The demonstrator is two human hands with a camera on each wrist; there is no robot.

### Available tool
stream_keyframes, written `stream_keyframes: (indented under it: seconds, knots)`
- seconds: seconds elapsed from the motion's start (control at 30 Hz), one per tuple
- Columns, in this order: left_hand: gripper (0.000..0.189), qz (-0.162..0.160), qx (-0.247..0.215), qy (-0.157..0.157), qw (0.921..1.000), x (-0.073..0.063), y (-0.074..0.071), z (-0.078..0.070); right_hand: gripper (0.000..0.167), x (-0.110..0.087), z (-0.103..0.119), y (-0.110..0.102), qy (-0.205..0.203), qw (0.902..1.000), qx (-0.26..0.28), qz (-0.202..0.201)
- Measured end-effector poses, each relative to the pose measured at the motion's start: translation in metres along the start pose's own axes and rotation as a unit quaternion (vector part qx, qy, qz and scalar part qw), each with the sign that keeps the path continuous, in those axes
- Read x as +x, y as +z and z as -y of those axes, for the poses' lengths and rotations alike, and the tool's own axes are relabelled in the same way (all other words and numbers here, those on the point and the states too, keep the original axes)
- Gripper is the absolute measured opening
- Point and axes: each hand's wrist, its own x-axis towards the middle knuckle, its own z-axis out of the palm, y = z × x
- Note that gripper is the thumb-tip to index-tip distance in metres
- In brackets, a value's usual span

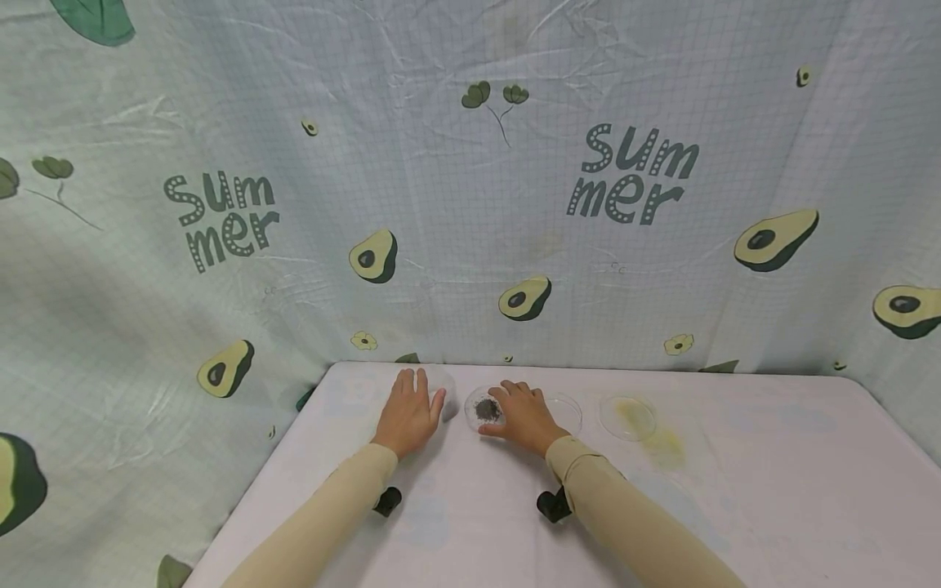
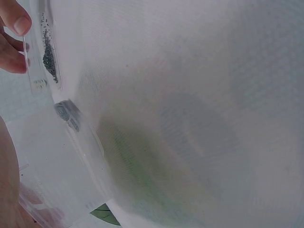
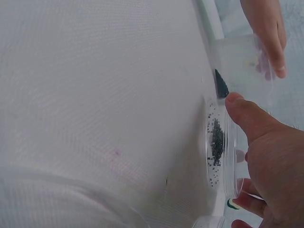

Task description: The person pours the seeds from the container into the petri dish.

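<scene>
A clear petri dish (image 1: 470, 418) of dark granules (image 1: 488, 410) rests on the table. My right hand (image 1: 518, 418) spans what looks like its clear lid (image 3: 232, 161), thumb on one side and fingers on the other. The lid sits at the dish's rim; whether it is seated is unclear. To the left, my left hand (image 1: 410, 415) holds a clear plastic cup (image 1: 445, 388) between thumb and fingers. Some fingers show faintly through the cup wall in the right wrist view. A small dark heap (image 3: 221, 85) appears low at the cup.
Just right of my right hand lies another clear round dish (image 1: 573, 420), partly hidden by it. Farther right, a third clear dish (image 1: 627, 435) sits over a yellow print on the white tablecloth (image 1: 772, 490). A patterned curtain (image 1: 441, 188) hangs behind the table.
</scene>
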Motion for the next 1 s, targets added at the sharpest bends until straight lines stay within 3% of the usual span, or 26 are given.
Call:
stream_keyframes:
  seconds: [0.33, 1.0]
  knots:
    - [0.064, 0.013, -0.007, -0.007, 0.9999, 0.0008, -0.0014, -0.0003, 0.069, -0.0002, 0.0011, -0.0017, -0.003, 1.0, 0.004, -0.001]
    - [0.061, 0.002, -0.012, -0.004, 0.9999, 0.0007, -0.0019, -0.0011, 0.068, 0.005, -0.0009, 0.0037, -0.003, 1.0, 0.006, 0.003]
